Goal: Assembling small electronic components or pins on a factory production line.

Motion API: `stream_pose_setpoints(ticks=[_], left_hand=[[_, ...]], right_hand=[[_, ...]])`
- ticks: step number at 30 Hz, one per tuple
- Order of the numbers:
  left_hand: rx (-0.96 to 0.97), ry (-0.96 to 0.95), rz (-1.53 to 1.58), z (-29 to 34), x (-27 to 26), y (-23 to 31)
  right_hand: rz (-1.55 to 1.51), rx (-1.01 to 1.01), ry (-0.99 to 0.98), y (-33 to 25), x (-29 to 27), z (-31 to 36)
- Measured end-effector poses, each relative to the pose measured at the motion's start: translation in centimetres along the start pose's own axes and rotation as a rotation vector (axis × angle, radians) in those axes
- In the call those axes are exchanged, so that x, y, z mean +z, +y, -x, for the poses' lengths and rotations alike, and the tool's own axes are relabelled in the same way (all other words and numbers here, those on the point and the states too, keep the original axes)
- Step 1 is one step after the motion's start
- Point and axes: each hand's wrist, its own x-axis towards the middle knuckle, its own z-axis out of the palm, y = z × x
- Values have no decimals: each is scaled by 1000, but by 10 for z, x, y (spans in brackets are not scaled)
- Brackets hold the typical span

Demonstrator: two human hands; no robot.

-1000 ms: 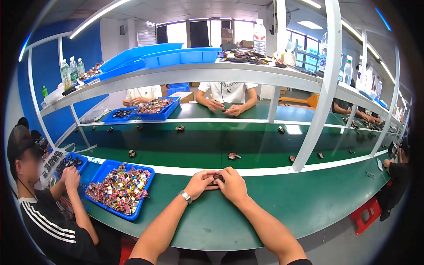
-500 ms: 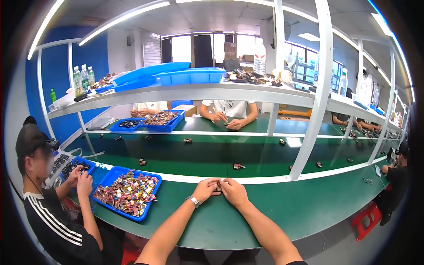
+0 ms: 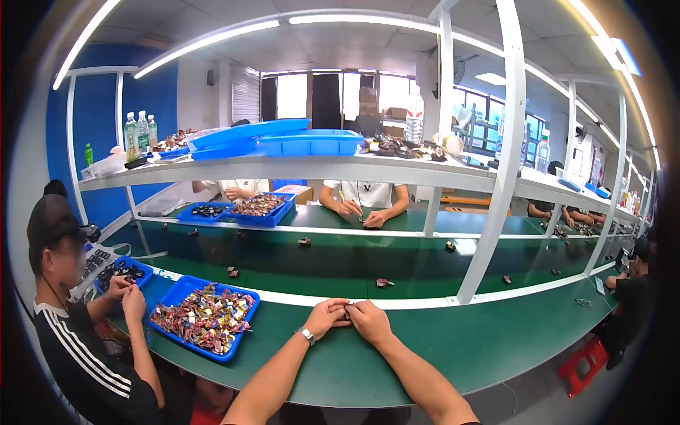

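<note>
Both hands meet over the green tabletop (image 3: 397, 347), just in front of the white rail. My left hand (image 3: 325, 318), with a metal watch (image 3: 307, 336) at its wrist, has its fingers closed around a small dark part (image 3: 348, 312). Pressed against the same part from the other side is my right hand (image 3: 369, 322), fingers curled. Only a sliver of the part shows between the fingertips, so its exact kind is hidden. To the left stands a blue tray (image 3: 249, 312) heaped with small reddish, yellow and silver electronic pieces (image 3: 202, 319).
Past the rail (image 3: 397, 304), a dark green conveyor belt (image 3: 340, 265) carries scattered small assemblies (image 3: 384, 282). White posts (image 3: 489, 198) hold a shelf (image 3: 297, 168) with blue trays and bottles. A co-worker (image 3: 78, 333) sits at left beside a tray of black parts (image 3: 122, 275). Others sit across and at right.
The view has shifted slightly. My hands stay together, now a little lower in the picture, and cover more of the small part. Pieces on the belt sit in slightly different spots.
</note>
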Motion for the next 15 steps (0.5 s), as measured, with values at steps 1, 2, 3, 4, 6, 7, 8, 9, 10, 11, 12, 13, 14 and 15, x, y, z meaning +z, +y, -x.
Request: stream_pose_setpoints(ticks=[1,2,3,4,6,7,8,9,10,11,12,13,14,15], left_hand=[[-1,-13,22,0,-3,0],[0,-21,49,0,-5,0],[5,-30,77,0,-4,2],[-3,-25,62,0,-4,3],[-16,-18,44,0,-3,4],[-18,-9,29,-1,-2,4],[0,-7,28,-1,-3,2],[-1,15,11,0,0,2],[-16,17,3,-1,0,1],[-30,19,-5,-1,1,2],[-26,27,-10,0,4,5],[-12,15,-9,0,3,5],[-16,14,-15,1,4,6],[-17,15,-22,2,4,7]], right_hand=[[-2,-27,16,-2,0,-1],[-24,-36,40,-2,-1,-2],[-25,-30,33,1,-2,-3],[-37,-47,-2,2,-3,-3],[-72,-39,-55,4,-5,-4],[-120,-21,-69,5,-6,-5],[-169,25,-76,4,-8,-4],[-214,73,-83,3,-11,-4],[-206,133,-90,3,-12,-3],[-165,137,-89,6,-11,-3],[-166,169,-88,5,-13,-3],[-167,202,-87,4,-15,-4],[-177,176,-122,7,-14,-3],[-184,181,-128,6,-16,-5]])
